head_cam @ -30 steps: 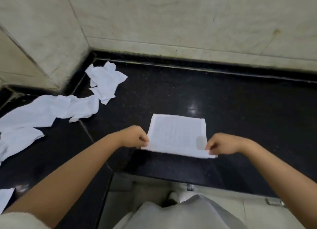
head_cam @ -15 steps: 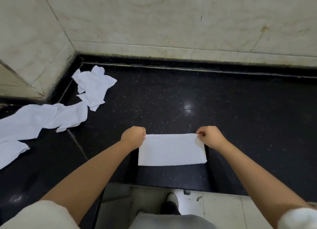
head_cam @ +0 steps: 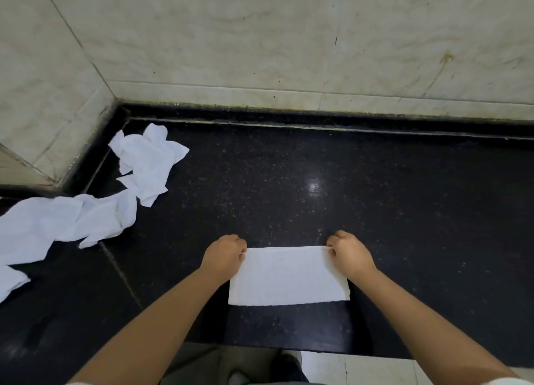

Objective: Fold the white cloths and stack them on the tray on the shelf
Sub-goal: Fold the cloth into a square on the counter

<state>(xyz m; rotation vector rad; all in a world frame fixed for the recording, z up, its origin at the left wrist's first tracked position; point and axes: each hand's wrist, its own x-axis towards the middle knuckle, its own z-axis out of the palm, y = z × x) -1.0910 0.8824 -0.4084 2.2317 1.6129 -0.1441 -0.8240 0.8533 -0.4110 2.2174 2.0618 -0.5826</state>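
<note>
A white cloth (head_cam: 287, 276), folded in half into a flat rectangle, lies near the front edge of the black stone counter (head_cam: 404, 211). My left hand (head_cam: 224, 253) pinches its far left corner and my right hand (head_cam: 348, 251) pinches its far right corner, both with curled fingers. Several unfolded white cloths lie crumpled at the left: one (head_cam: 147, 160) near the wall corner, another (head_cam: 98, 218) beside it, more (head_cam: 23, 234) running off the left edge. No tray or shelf is in view.
Pale marble wall tiles (head_cam: 289, 43) rise behind the counter and at the left corner. The counter's front edge drops to a light tiled floor (head_cam: 361, 368), where a shoe (head_cam: 239, 377) shows below.
Both hands carried the cloth's near edge over to the far edge, folding it in half. They now hold the far corners with the cloth lying flat.
</note>
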